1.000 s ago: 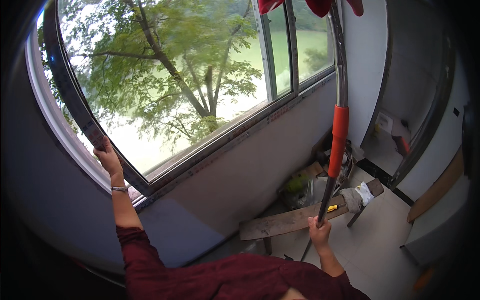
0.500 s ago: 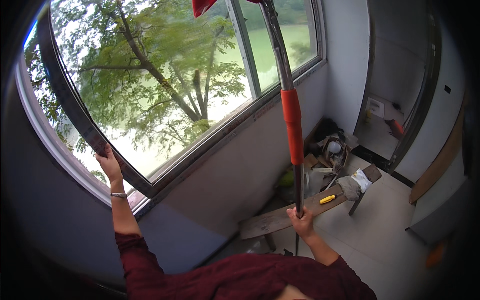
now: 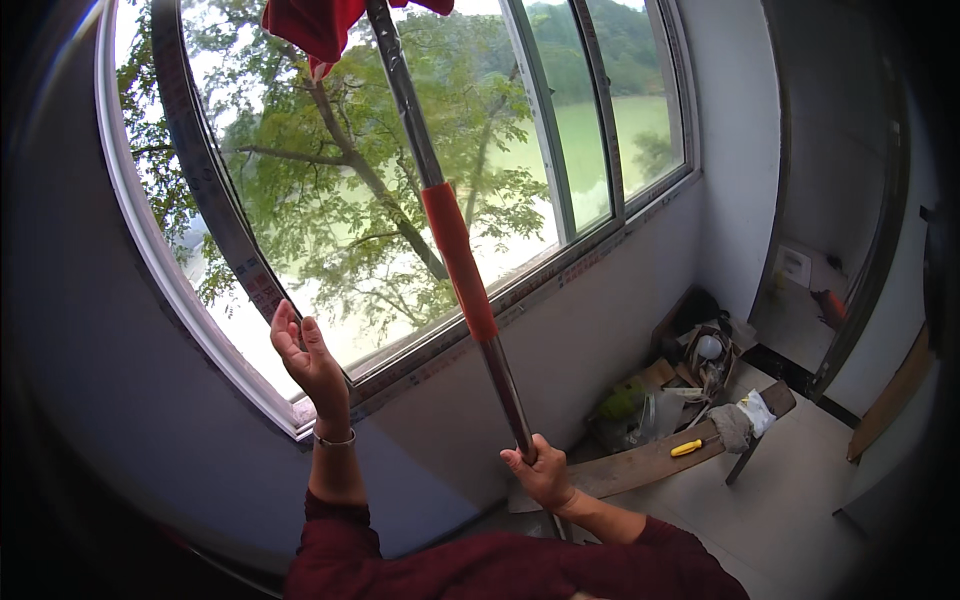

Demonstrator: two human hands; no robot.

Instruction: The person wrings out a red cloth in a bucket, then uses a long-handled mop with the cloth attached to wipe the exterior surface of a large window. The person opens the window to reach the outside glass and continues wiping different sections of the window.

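My right hand (image 3: 545,475) is wrapped around the lower shaft of a long-handled mop (image 3: 405,105). Its handle is a metal pole with an orange-red sleeve (image 3: 459,258), leaning up to the left across the window. A red cloth (image 3: 318,25) at its upper end is in front of the glass and cut off by the picture's top edge. My left hand (image 3: 315,368) is raised by the lower part of the dark sash frame (image 3: 195,165), its fingers apart and holding nothing. Whether its fingertips touch the frame, I cannot tell.
A wooden bench (image 3: 640,468) stands below the window at right, bearing a yellow-handled screwdriver (image 3: 687,448), a grey rag (image 3: 731,428) and a white plastic bag (image 3: 757,411). Boxes and clutter (image 3: 700,360) fill the corner. Beyond is a doorway (image 3: 835,200).
The mop's upper end has swung left across the window, and my right hand has moved left with it. My left hand has loosened from the sash frame, its fingers opening. The view has shifted.
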